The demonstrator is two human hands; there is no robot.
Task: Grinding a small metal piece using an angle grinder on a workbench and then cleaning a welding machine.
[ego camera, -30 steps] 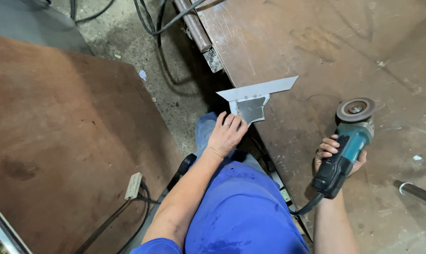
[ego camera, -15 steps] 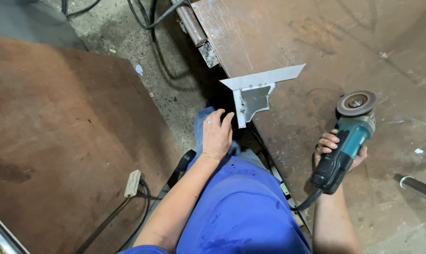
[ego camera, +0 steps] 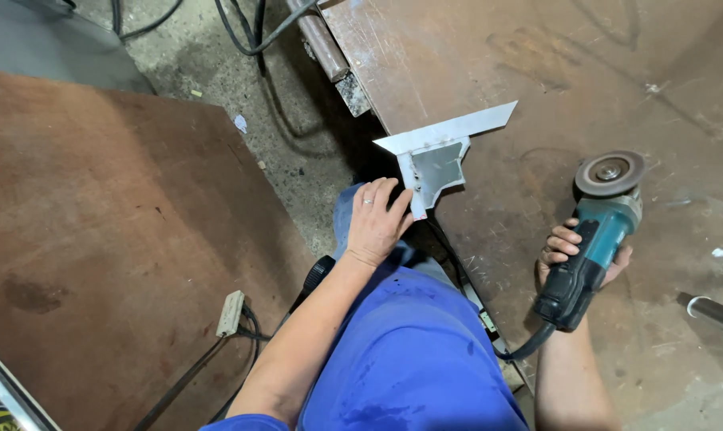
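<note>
Rusty steel table [ego camera: 537, 72], concrete floor below. Left hand [ego camera: 375, 223] loose, fingertips touching metal bracket [ego camera: 437, 156] at table edge. Right hand [ego camera: 581, 254] clenched around teal angle grinder [ego camera: 597, 239], disc up.

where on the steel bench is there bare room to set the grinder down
Bare steel bench lies beyond the bracket and between it and the grinder. It is crowded at the near edge, around the left hand, and by the right hand and pipe.
</note>
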